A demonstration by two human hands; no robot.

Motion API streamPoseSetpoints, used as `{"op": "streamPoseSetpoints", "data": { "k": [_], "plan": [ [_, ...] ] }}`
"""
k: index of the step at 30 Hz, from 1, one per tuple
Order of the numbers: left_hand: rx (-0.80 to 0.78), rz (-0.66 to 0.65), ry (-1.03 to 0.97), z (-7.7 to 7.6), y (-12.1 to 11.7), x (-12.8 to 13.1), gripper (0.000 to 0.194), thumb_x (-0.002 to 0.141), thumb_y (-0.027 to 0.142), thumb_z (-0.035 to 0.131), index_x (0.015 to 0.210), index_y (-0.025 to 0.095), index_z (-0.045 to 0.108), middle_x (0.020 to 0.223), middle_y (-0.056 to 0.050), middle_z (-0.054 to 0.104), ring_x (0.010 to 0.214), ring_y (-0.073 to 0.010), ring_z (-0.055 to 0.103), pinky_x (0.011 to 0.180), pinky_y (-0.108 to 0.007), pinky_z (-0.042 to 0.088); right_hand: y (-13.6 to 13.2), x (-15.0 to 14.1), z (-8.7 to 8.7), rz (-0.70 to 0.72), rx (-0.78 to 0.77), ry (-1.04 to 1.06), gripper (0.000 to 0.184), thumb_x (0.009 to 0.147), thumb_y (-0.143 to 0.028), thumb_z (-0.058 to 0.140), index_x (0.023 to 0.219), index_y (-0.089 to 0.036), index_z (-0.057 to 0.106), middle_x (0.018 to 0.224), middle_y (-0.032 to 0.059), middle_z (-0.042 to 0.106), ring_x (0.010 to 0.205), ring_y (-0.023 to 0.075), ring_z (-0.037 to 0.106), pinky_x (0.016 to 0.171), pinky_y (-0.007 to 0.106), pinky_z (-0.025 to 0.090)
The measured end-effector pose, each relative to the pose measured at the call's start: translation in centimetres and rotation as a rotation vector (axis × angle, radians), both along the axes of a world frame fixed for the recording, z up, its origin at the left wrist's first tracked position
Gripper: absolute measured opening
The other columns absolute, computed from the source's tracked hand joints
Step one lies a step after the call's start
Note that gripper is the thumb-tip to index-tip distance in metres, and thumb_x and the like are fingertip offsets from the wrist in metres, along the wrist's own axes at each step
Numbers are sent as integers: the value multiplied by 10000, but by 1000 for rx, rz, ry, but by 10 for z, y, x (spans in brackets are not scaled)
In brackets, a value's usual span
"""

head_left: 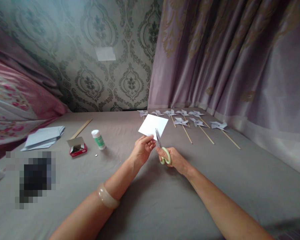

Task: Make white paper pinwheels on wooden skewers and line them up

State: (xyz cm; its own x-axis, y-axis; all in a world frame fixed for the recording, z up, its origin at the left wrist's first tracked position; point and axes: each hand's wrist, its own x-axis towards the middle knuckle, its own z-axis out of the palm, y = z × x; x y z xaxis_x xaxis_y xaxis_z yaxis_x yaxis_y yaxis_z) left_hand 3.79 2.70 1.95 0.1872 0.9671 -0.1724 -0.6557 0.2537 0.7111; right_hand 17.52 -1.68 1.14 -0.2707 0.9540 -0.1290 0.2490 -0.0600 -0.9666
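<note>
A white sheet of paper [150, 125], roughly square, is held up off the surface. My left hand [143, 148] pinches its lower edge between thumb and fingers. In my right hand [173, 157] is a pair of scissors [166, 156] with pale green handles, my fingers in the loops. The scissor blades point up and away and overlap the lower right part of the paper. Whether the blades have cut into it I cannot make out.
Several paper pinwheels [181, 121] on wooden sticks lie at the back right. To the left are a glue stick [98, 140], an open red box [78, 150], wooden sticks [82, 128] and a paper stack [42, 137]. A pixelated dark patch covers something at the lower left.
</note>
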Motion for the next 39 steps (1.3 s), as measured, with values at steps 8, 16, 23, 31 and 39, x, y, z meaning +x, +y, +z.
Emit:
{"op": "streamPoseSetpoints", "data": {
  "k": [8, 16, 23, 31, 39],
  "plan": [
    [52, 160, 83, -1, 12, -12, 232, 531, 180, 744, 681, 155, 570, 656, 17, 604, 573, -67, 530, 549, -186, 400, -1, 10, -1, 252, 21, -152, 558, 694, -706, 573, 593, -161, 504, 513, -48, 407, 467, 67, 315, 438, 220, 226],
    [97, 230, 252, -11, 18, -21, 229, 488, 226, 728, 641, 165, 569, 620, 25, 583, 558, -83, 499, 557, -207, 397, 5, 22, 13, -148, 241, 9, 509, 684, -654, 620, 585, -173, 486, 525, -58, 391, 504, 77, 330, 493, 235, 277],
    [207, 138, 399, -19, 14, -18, 126, 522, 232, 696, 602, 168, 622, 641, 4, 610, 623, -112, 528, 598, -203, 412, 21, 31, 3, -547, 255, 167, 464, 585, -590, 723, 625, -185, 499, 516, -63, 405, 477, 73, 309, 433, 234, 239],
    [159, 60, 422, -18, 9, -16, 118, 521, 217, 668, 625, 163, 654, 627, -10, 616, 583, -125, 538, 546, -209, 397, 22, 28, -5, -418, 149, 238, 380, 559, -476, 727, 580, -192, 475, 473, -82, 352, 448, 64, 298, 400, 214, 244],
    [141, 50, 350, -20, 11, -18, 187, 547, 252, 741, 688, 151, 671, 701, -22, 623, 601, -106, 537, 535, -200, 406, 17, 22, 1, -447, 171, 295, 370, 524, -426, 731, 543, -194, 443, 489, -79, 354, 470, 59, 283, 421, 224, 223]
  ]
}}
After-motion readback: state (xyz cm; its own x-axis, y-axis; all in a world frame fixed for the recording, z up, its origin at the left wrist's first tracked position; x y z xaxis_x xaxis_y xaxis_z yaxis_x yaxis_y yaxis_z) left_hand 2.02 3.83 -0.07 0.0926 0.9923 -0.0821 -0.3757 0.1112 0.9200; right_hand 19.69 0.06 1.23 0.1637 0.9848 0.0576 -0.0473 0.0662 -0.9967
